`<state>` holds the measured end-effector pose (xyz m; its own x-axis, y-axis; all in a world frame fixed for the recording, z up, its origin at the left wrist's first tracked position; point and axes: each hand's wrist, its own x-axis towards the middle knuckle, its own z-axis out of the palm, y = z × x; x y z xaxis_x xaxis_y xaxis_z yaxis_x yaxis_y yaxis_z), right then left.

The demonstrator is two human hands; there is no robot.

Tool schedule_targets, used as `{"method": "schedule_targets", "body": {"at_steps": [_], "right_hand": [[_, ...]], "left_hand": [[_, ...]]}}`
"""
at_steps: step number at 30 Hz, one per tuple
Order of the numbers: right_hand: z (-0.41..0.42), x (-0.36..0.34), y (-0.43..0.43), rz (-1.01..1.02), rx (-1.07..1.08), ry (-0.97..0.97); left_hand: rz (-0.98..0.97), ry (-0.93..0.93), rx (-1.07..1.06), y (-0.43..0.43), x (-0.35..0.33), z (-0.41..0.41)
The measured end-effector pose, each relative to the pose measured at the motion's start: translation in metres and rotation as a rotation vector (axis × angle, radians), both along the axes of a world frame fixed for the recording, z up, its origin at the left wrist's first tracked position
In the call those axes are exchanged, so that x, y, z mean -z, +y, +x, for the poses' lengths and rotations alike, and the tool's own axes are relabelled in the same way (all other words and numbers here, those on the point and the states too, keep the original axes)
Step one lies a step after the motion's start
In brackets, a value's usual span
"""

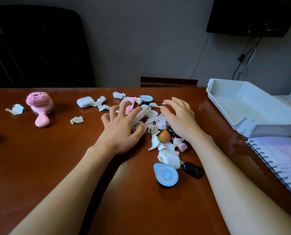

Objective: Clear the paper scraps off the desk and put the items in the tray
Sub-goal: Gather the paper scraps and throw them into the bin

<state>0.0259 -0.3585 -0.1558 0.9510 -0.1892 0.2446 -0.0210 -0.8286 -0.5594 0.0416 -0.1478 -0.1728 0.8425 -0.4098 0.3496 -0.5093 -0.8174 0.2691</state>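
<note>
As hands (pixel 122 131) (pixel 180 118) flank scraps (pixel 151 114); tray (pixel 273 129) nearby.

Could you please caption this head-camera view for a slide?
Left hand and right hand, fingers spread, rest on torn white paper scraps on brown wooden desk, white plastic tray at right.

Crumpled white paper scraps (pixel 152 118) are lying heaped at mid-desk, with a stray scrap (pixel 76 119) lying apart to the left. A pink hairbrush (pixel 39 107) is lying far left and a white earbud case (pixel 85 102) beside the heap. A blue-lidded capsule (pixel 166 174) and a black fob (pixel 192 169) are resting nearest the viewer. The white tray (pixel 239 106) is sitting at the right.
</note>
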Motion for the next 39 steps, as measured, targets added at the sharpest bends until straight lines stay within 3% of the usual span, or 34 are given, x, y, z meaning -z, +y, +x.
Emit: {"method": "schedule_targets", "body": {"at_steps": [10, 16, 22, 31, 39], "right_hand": [[0.007, 0.002, 0.001, -0.131, -0.073, 0.223], [0.007, 0.006, 0.001, -0.129, -0.014, 0.025], [0.023, 0.008, -0.004, -0.171, -0.007, 0.176], [0.010, 0.004, 0.000, -0.085, -0.033, -0.004], [-0.007, -0.006, 0.009, -0.181, -0.100, -0.076]], "left_hand": [[0.112, 0.082, 0.116, -0.002, 0.003, 0.008], [0.077, 0.086, 0.101, -0.001, 0.002, 0.008], [0.037, 0.090, 0.086, -0.002, 0.002, 0.010], [-0.058, 0.044, 0.059, 0.001, -0.001, 0.001], [-0.063, -0.006, 0.026, 0.002, -0.003, -0.003]]}}
